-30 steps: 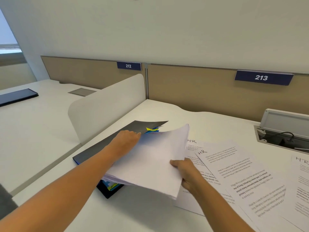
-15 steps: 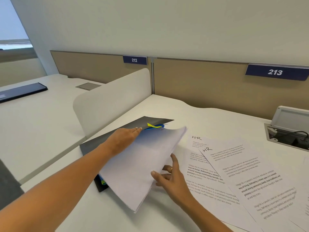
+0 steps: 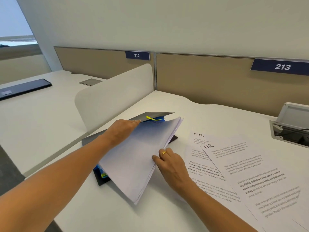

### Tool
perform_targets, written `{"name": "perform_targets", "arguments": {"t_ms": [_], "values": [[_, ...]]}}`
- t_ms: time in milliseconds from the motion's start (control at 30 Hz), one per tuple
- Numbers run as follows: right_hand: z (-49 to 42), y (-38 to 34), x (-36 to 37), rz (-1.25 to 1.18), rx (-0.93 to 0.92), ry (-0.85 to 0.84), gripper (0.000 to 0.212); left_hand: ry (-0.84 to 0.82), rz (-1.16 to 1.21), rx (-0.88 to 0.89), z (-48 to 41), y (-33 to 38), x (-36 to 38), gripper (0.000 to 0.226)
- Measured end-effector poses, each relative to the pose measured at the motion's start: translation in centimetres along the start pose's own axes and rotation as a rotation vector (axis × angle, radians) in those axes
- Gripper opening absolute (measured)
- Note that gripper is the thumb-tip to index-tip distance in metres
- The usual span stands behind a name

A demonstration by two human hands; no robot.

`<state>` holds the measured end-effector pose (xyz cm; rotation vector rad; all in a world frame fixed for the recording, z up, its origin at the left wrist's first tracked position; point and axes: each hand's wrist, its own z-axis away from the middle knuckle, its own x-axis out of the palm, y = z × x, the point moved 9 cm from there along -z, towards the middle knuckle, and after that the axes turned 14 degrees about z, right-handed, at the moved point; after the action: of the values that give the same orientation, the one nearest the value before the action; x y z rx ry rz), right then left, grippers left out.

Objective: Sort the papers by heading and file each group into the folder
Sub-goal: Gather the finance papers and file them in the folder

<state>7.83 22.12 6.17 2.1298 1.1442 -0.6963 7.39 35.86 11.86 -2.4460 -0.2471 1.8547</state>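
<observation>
Right hand (image 3: 170, 166): thumb on top of the paper stack (image 3: 138, 158), other fingers (image 3: 168, 150) curled under its right edge, so it's a pinch on the stack. There's a ring (image 3: 163, 152) on one finger.

Left hand (image 3: 122, 131): fingers fairly straight, tips at the edge of the raised grey cover (image 3: 150, 114), palm over the stack's far-left corner. It holds nothing that I can see. Thumb is hidden, so can't rule out a light hold on the cover.

The stack sits tilted, left edge down inside the open folder (image 3: 102, 180), right edge lifted off the desk (image 3: 209, 113). The near corner overhangs the folder at 6 o'clock. Blue dividers (image 3: 159, 119) with a yellow tab (image 3: 150, 117) show at 12 o'clock of the stack, and more blue pokes out at 8 o'clock.

Progress, my read:
- One thick group is going into the folder — not seated yet and not squared to the dividers. Its heading isn't visible since the blank side faces up.
- HR sheets (image 3: 234, 164) are fanned loose on the desk at 3 o'clock of the stack, several overlapping. They look grouped by heading but unfiled.
- More paper runs off frame at 4–5 o'clock, count unknown.

So roughly mid-task. Left to do: seat this stack, gather and file the HR pile, close the cover.

Off-task: cable box (image 3: 291, 129) at 2 o'clock, white partition (image 3: 113, 94) at 11.
</observation>
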Motion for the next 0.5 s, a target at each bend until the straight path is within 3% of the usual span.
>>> {"name": "perform_targets", "arguments": {"t_ms": [100, 233, 500], "values": [[-0.5, 0.3, -0.1, 0.113, -0.057, 0.082, 0.024, -0.024, 0.063, -0.109, -0.4, -1.4, 0.4, 0.047], [-1.0, -0.2, 1.6, 0.018, -0.166, -0.012, 0.043, -0.059, 0.048, -0.161, -1.1, -2.2, 0.7, 0.048], [-3.0, -1.4, 1.9, -0.023, -0.099, -0.174, 0.036, -0.003, 0.005, 0.075, -0.9, -0.1, 0.3, 0.046]]}}
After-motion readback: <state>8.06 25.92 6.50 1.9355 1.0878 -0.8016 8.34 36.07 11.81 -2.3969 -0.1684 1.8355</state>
